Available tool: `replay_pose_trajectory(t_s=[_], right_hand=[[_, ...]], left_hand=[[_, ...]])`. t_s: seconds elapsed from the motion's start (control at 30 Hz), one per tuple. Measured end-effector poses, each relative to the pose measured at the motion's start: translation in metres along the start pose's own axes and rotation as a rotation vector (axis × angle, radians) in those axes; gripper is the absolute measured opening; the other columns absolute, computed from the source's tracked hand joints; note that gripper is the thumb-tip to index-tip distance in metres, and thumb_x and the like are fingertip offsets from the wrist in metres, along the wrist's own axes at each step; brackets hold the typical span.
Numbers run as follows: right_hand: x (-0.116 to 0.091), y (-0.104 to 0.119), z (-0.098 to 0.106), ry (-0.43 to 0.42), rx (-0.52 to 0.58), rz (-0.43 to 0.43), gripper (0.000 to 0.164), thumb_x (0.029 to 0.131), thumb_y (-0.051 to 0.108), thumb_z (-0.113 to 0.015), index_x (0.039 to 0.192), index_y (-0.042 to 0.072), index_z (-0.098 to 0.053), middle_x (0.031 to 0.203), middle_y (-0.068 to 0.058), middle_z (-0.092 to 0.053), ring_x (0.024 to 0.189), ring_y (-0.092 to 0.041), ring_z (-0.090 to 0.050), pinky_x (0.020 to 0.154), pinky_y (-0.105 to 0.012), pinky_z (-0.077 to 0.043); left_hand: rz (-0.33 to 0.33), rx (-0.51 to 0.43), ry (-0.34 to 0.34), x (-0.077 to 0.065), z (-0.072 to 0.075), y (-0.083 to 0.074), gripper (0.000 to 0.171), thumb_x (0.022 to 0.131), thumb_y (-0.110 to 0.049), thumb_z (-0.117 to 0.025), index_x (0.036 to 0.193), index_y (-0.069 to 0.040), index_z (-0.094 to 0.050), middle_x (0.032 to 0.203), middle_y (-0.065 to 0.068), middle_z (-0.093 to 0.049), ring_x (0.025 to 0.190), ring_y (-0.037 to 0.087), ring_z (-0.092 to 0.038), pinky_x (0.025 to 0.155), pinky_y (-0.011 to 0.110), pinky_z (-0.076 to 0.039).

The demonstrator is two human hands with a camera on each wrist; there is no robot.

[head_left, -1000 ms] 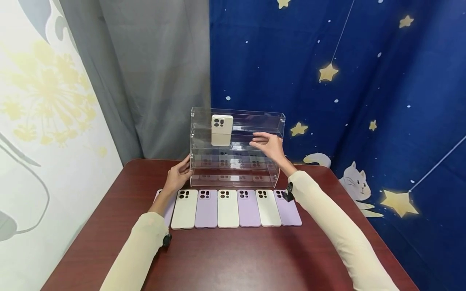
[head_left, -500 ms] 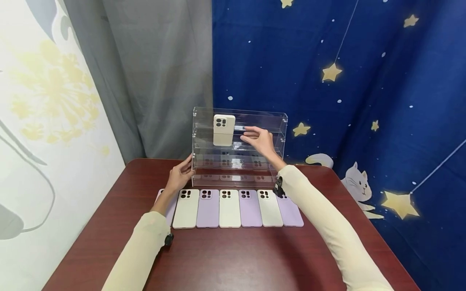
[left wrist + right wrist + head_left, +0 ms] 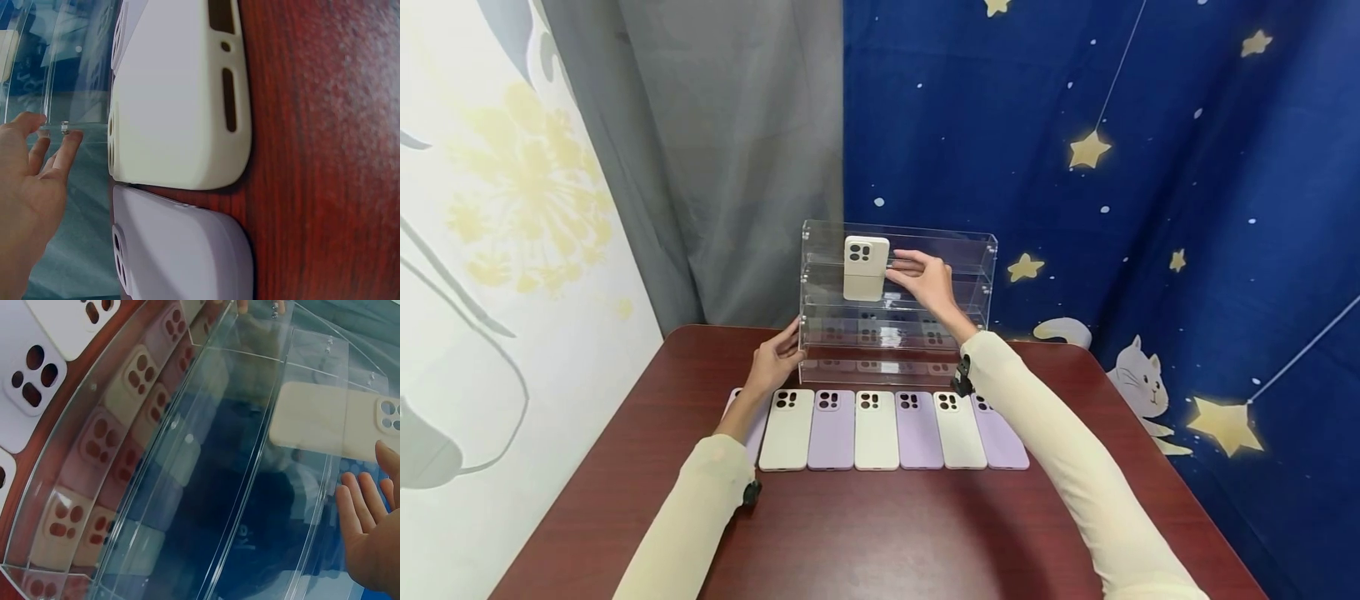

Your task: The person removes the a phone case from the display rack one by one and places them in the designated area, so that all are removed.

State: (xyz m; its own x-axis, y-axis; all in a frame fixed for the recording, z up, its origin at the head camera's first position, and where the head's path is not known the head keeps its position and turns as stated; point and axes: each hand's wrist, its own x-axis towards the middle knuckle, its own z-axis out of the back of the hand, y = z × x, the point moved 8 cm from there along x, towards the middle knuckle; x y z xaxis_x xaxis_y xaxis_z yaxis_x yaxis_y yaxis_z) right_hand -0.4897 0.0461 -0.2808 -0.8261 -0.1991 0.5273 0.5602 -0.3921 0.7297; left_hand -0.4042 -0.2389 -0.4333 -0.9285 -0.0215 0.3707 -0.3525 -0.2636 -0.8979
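A clear acrylic display rack [image 3: 898, 287] with several tiers stands at the back of the table. One cream phone case [image 3: 865, 268] sits upright on an upper tier, left of the middle. My right hand [image 3: 927, 279] is just right of that case, its thumb and fingers spread near the case's edge; the right wrist view shows the fingers [image 3: 359, 500] fairly straight, and contact is hard to tell. At the rack's left side my left hand [image 3: 772, 361] holds the side panel between thumb and fingers, as the left wrist view also shows.
A row of phone cases lies flat before the rack, alternating lilac [image 3: 831, 429] and cream [image 3: 876, 429]. My left forearm covers part of the leftmost one. The dark red table [image 3: 865, 542] extends toward me. A grey curtain [image 3: 752, 150] and a blue star curtain [image 3: 962, 125] hang behind.
My right hand has moved left and slightly up, closing the distance to the cream case on the rack. The left hand keeps its place at the rack's side. The view has shifted slightly.
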Motion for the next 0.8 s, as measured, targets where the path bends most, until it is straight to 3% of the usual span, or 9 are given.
replay_pose_trajectory(t_s=[0.1,0.23,0.3,0.53,0.8], right_hand=[[0.004,0.002,-0.005,-0.003,0.013,0.006,0.047,0.088,0.019,-0.086,0.132,0.011,-0.072,0.113,-0.010,-0.078,0.099,-0.022,-0.077,0.097,-0.031,-0.059],[0.007,0.005,-0.011,-0.005,0.033,0.005,0.047,0.088,0.019,-0.086,0.132,0.010,-0.072,0.114,-0.010,-0.078,0.101,-0.022,-0.077,0.099,-0.033,-0.058],[0.009,0.006,-0.014,-0.008,0.036,0.001,0.047,0.088,0.019,-0.085,0.132,0.010,-0.072,0.115,-0.011,-0.077,0.101,-0.022,-0.077,0.095,-0.035,-0.060],[0.013,0.009,-0.017,-0.034,0.022,0.004,0.039,0.091,0.015,-0.083,0.128,0.007,-0.074,0.113,-0.013,-0.077,0.100,-0.025,-0.077,0.086,-0.035,-0.064],[0.018,0.014,-0.020,-0.054,-0.012,0.028,0.032,0.091,0.014,-0.083,0.120,0.005,-0.077,0.110,-0.014,-0.078,0.098,-0.026,-0.077,0.086,-0.036,-0.064]], left_hand=[[0.006,-0.017,0.012,-0.005,0.001,-0.014,0.068,0.093,0.015,-0.065,0.156,-0.002,-0.044,0.143,0.037,-0.051,0.125,0.055,-0.056,0.096,0.043,-0.055],[0.015,-0.009,0.025,-0.006,0.001,-0.020,0.067,0.094,0.014,-0.065,0.155,0.000,-0.044,0.144,0.036,-0.050,0.127,0.054,-0.055,0.098,0.044,-0.054],[0.010,0.006,0.021,-0.003,0.001,-0.016,0.067,0.094,0.014,-0.065,0.155,0.001,-0.043,0.143,0.037,-0.049,0.127,0.055,-0.054,0.098,0.043,-0.055],[0.026,0.002,-0.014,0.010,-0.001,0.023,0.070,0.095,0.009,-0.067,0.157,-0.018,-0.048,0.146,0.026,-0.055,0.127,0.045,-0.060,0.096,0.032,-0.057],[0.021,0.013,-0.022,0.010,0.002,0.027,0.070,0.095,0.009,-0.068,0.156,-0.018,-0.049,0.145,0.025,-0.056,0.127,0.043,-0.060,0.097,0.030,-0.057]])
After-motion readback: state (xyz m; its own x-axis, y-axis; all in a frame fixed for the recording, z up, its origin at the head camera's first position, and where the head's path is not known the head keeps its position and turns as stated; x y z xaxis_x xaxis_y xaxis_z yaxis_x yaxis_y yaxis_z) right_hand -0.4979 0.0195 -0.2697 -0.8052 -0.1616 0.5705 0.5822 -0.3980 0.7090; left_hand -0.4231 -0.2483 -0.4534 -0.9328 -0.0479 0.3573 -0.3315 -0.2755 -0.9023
